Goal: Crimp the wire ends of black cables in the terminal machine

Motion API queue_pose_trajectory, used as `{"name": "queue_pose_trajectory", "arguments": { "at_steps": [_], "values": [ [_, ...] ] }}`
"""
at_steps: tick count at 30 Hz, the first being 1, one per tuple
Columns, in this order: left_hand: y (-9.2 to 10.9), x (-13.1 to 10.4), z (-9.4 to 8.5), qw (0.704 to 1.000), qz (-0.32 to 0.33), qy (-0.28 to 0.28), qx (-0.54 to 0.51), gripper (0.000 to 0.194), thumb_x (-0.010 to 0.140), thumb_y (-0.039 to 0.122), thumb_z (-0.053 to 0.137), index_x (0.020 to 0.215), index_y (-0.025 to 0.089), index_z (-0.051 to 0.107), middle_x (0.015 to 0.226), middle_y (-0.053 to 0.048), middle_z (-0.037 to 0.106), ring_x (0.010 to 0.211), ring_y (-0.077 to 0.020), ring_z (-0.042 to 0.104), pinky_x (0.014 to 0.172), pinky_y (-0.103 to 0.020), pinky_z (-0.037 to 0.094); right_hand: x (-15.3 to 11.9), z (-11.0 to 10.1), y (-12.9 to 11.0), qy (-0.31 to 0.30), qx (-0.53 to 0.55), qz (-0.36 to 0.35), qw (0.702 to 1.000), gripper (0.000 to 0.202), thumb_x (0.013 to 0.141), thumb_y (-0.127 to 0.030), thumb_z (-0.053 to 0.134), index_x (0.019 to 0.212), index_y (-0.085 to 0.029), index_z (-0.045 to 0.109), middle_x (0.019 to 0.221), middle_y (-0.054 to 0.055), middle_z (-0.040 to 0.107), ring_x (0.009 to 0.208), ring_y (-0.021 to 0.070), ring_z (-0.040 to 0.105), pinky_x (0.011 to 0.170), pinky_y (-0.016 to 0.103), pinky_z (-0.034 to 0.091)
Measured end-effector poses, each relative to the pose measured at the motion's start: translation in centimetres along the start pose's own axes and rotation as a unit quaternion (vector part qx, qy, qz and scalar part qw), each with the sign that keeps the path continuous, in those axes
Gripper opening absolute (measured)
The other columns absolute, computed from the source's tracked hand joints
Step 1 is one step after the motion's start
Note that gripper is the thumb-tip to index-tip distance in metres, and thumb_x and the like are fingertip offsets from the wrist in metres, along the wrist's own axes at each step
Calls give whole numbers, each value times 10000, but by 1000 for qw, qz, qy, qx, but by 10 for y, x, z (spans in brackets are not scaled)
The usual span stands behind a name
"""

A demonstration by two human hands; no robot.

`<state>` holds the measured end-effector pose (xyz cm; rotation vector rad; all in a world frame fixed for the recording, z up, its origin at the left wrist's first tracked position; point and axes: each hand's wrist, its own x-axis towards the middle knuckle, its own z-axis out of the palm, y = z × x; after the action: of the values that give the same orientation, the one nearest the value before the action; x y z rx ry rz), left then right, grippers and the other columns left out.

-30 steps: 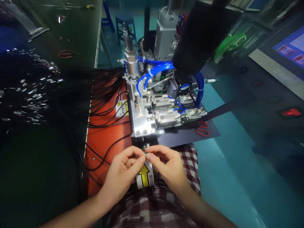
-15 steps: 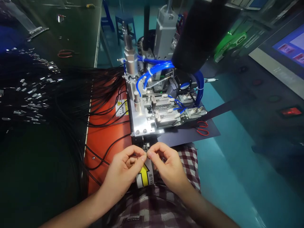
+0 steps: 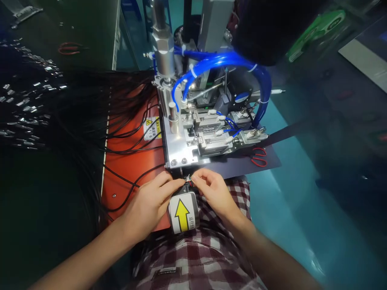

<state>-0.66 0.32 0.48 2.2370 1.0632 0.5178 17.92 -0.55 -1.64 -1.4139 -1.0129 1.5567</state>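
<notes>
At the near end of the machine, both hands meet over a small dark fixture (image 3: 185,188). My left hand (image 3: 154,197) has its fingers drawn together, index fingertip at the fixture's left side; whatever is under the fingers is hidden. From the right, my right hand (image 3: 213,191) pinches thumb to forefinger on what look like thin wires (image 3: 189,181), with red and whitish strands showing. Their ends are too small to make out. Just below the fixture sits a rounded cover with a yellow arrow label (image 3: 182,213). Behind my fingers lies the machine's bright metal plate (image 3: 178,147).
Black cables (image 3: 130,151) run across the orange surface (image 3: 117,173) on the left, many with shiny metal ends (image 3: 27,100). Thick blue air hoses (image 3: 223,60) arch over the metal slides. Red-handled scissors (image 3: 259,157) lie on the dark sheet at right; a red-handled tool (image 3: 69,48) rests far left.
Both hands have moved forward from above the arrow label to the small fixture. The label is now uncovered. Red and whitish strands now show at my right fingertips.
</notes>
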Motion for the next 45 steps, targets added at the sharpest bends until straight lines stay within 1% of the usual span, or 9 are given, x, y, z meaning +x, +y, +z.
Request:
{"name": "queue_pose_trajectory", "arguments": {
  "at_steps": [3,9,15,24,34,40,45],
  "values": [
    [-4,-2,1,999,13,-14,45,327,922,134,386,1192,195,560,860,-27,516,724,-118,550,644,-214,450,2,0,2,-3,2,6,1000,206,795,-320,588,681,-161,523,606,-29,446,546,108,369,493,238,298],
    [-5,0,3,996,25,3,87,333,920,146,371,1178,168,582,850,-49,528,736,-148,556,628,-238,477,5,-1,4,12,-14,13,1000,220,774,-347,599,682,-160,530,586,-34,454,521,104,369,480,234,302],
    [-5,1,5,995,17,-6,94,350,910,128,368,1189,161,577,886,-64,543,765,-159,564,651,-261,502,6,-2,4,14,-21,23,999,234,762,-368,605,674,-164,531,566,-44,438,501,99,357,473,231,290],
    [-4,1,6,995,11,-6,96,347,896,115,399,1193,155,574,903,-72,544,781,-175,571,664,-281,509,5,-3,4,14,-25,20,999,227,769,-366,603,673,-173,531,578,-35,456,520,107,384,479,235,320],
    [-3,0,7,993,24,14,116,332,906,133,379,1169,152,581,905,-74,553,772,-170,577,648,-271,515,3,3,8,40,-13,-14,999,203,789,-342,589,685,-178,529,609,-28,478,539,119,407,506,246,345],
    [-3,0,7,992,19,7,121,332,908,142,375,1173,170,573,908,-69,550,773,-164,573,658,-266,513,1,4,9,42,-20,-20,999,201,811,-334,576,695,-177,527,621,-24,476,545,116,405,508,242,343],
    [-2,1,7,992,19,2,128,344,906,146,371,1187,188,564,876,-56,536,746,-158,562,653,-261,508,2,2,11,43,-41,-34,998,188,818,-326,567,703,-181,532,636,-19,495,560,122,432,524,244,368]
  ]
}}
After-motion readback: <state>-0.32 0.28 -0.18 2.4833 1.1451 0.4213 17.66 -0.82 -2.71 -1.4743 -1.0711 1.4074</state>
